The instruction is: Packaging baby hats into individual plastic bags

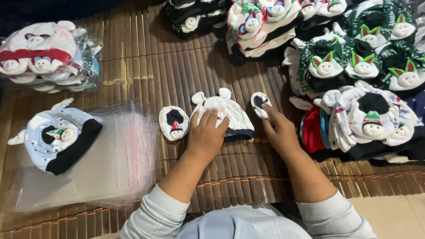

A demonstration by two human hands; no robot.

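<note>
The left hand lies flat, fingers spread, on a white cap on the mat. At three o'clock, the right hand pinches a small mitten.

White dotted cap — navy band

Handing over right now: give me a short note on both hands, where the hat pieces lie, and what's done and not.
Left hand: flat on the white dotted hat on the bamboo mat.
Right hand: fingertips on the small mitten right of the hat; grip unclear.
Second mitten: lies untouched, left of the hat.
Done: bagged hats lie far left.
Left: one pale blue hat rests unbagged on the stack of clear bags; loose hat piles wait on the right.
</note>
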